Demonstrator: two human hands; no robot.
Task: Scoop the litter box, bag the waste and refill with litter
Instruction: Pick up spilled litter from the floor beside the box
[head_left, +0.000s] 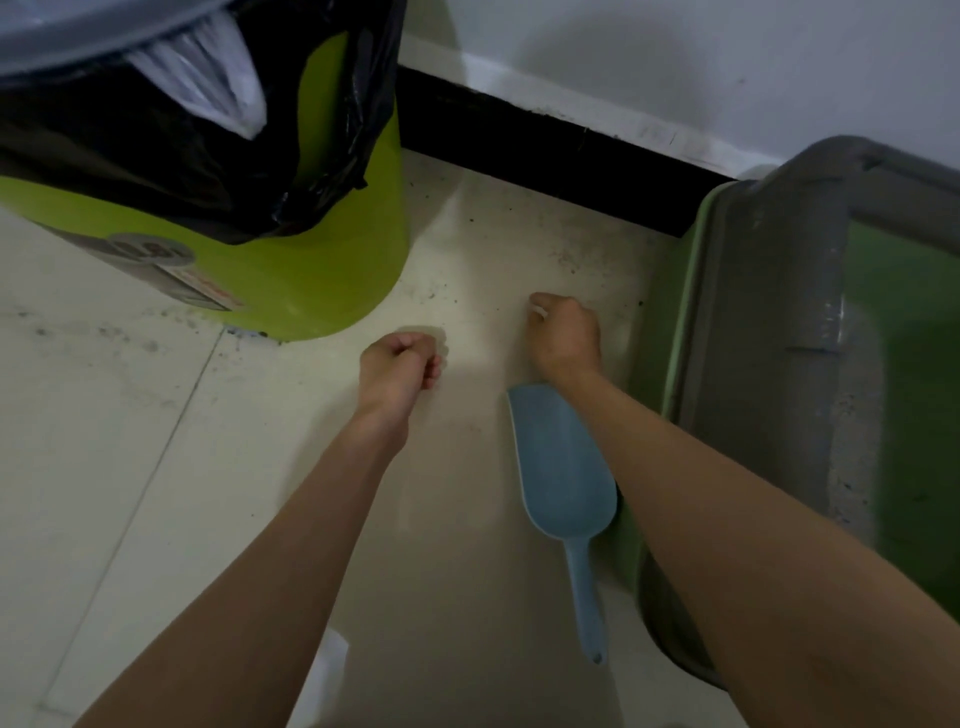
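Forearms fill the near edge of the view, both reaching away toward twelve o'clock over the tiled floor (130, 441). Fingers of the right hand (563, 335) are curled into a loose fist low above the floor; something small and pale shows at the fingertips (540, 312), but whether it is pinched there or merely a nail cannot be told. The left hand (400, 364) is likewise closed, its fingers folded in, apparently holding nothing.

Outward from the right wrist, toward six o'clock, lies the blue scoop (563, 467), flat on the floor and held by neither hand. Its long axis runs roughly twelve to six, the bowl toward the hands and the handle toward the person. The right hand is plainly the nearer; its forearm passes just beside the bowl.

At three o'clock of the scoop, just beside it, sits the litter box (769, 322), grey rim over a green tray. At ten o'clock stands the green bin (332, 249) with its black bag (182, 156) folded over the rim. Dark grit speckles the floor between bin and box.

Taking the scoop would likely mean drawing the right hand back along that axis to the handle.
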